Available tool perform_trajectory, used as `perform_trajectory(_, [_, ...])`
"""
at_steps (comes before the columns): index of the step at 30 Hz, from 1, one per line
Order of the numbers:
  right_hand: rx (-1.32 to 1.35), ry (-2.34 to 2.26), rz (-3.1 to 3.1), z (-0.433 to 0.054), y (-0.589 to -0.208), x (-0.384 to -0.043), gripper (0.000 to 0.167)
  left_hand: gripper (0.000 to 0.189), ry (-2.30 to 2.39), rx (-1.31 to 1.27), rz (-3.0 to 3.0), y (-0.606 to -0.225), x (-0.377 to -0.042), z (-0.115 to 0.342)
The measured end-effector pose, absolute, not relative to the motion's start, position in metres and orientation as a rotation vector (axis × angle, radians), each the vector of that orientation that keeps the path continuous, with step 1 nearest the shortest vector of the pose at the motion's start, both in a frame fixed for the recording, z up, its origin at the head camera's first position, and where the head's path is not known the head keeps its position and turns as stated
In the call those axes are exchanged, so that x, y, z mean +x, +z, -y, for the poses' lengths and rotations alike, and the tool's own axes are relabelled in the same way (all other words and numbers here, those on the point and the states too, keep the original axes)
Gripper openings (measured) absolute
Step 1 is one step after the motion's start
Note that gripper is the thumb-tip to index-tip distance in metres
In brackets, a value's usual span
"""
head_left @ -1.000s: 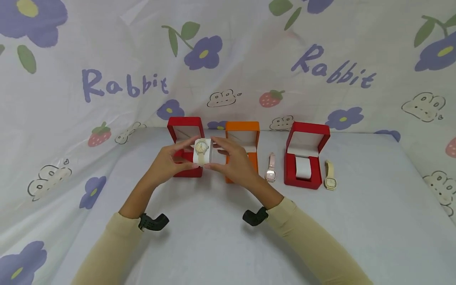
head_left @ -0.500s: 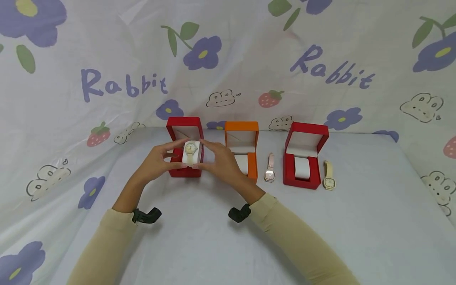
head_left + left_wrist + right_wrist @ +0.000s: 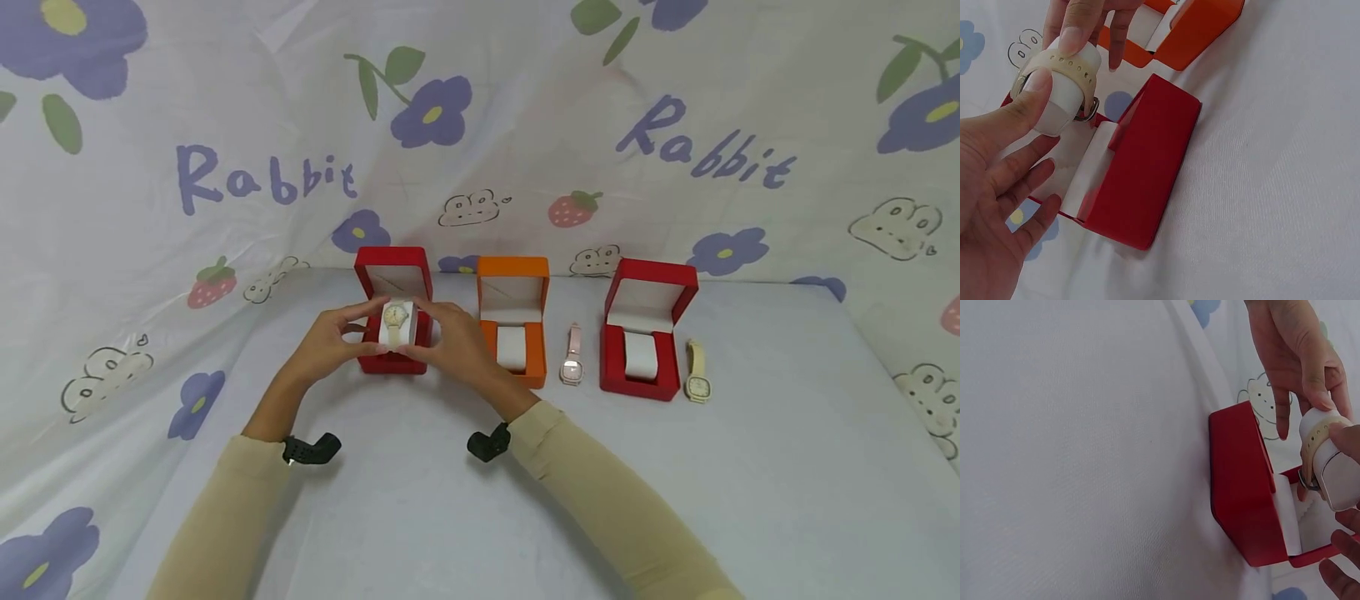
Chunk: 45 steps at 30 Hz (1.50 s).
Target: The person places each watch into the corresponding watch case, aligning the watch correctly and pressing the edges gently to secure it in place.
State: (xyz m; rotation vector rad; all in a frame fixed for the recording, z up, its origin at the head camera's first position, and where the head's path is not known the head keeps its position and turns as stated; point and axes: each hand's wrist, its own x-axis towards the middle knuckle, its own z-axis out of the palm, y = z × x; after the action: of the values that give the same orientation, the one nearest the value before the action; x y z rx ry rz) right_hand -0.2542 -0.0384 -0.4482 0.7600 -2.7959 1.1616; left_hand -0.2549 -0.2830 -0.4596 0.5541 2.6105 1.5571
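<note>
Over the leftmost red box (image 3: 393,366), the head view shows a white cushion (image 3: 408,332) with a watch (image 3: 395,315) round it, its strap running from lid side to front edge. Left hand (image 3: 326,343) and right hand (image 3: 459,346) pinch the cushion from opposite sides, about equally near — thumbs in front. From the left wrist, both thumbs lie by the strap, the buckle (image 3: 1090,111) hanging low. From the right wrist, cushion and box overlap — touching or apart, I cannot tell.

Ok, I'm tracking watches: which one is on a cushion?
The cream watch held by the left hand and right hand, strapped round a white cushion; the pink watch and far-right cream watch have none.
</note>
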Motion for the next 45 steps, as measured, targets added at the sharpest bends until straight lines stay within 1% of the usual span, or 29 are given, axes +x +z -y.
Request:
perform_trajectory(2, [0.751,1.167,2.793,0.040,-0.450,-0.255,0.082,0.070,1.568,0.555,-2.609,-0.459,-0.254,0.284])
perform_trajectory(8, [0.724,1.176,2.794,0.045,-0.456,-0.260,0.081,0.069,1.562,0.530,-2.607,-0.441,-0.243,0.276])
perform_trajectory(11, [0.719,1.184,2.788,0.047,-0.460,-0.263,0.081,0.070,1.555,0.516,-2.609,-0.441,-0.244,0.277])
perform_trajectory(17, [0.724,1.158,2.789,0.054,-0.466,-0.268,0.081,0.072,1.552,0.500,-2.614,-0.459,-0.256,0.287])
perform_trajectory(21, [0.707,1.161,2.810,0.057,-0.472,-0.270,0.081,0.073,1.537,0.544,-2.628,-0.477,-0.267,0.295])
perform_trajectory(25, [0.690,1.181,2.827,0.059,-0.476,-0.271,0.081,0.072,1.536,0.569,-2.634,-0.487,-0.272,0.301])
perform_trajectory(32, [0.694,1.161,2.840,0.060,-0.483,-0.274,0.080,0.070,1.516,0.604,-2.633,-0.493,-0.275,0.306])
perform_trajectory(40, [0.718,1.144,2.820,0.060,-0.485,-0.276,0.080,0.072,1.457,0.642,-2.632,-0.493,-0.276,0.307])
perform_trajectory(45, [0.732,1.120,2.827,0.061,-0.485,-0.277,0.080,0.073,1.462,0.619,-2.614,-0.494,-0.276,0.307])
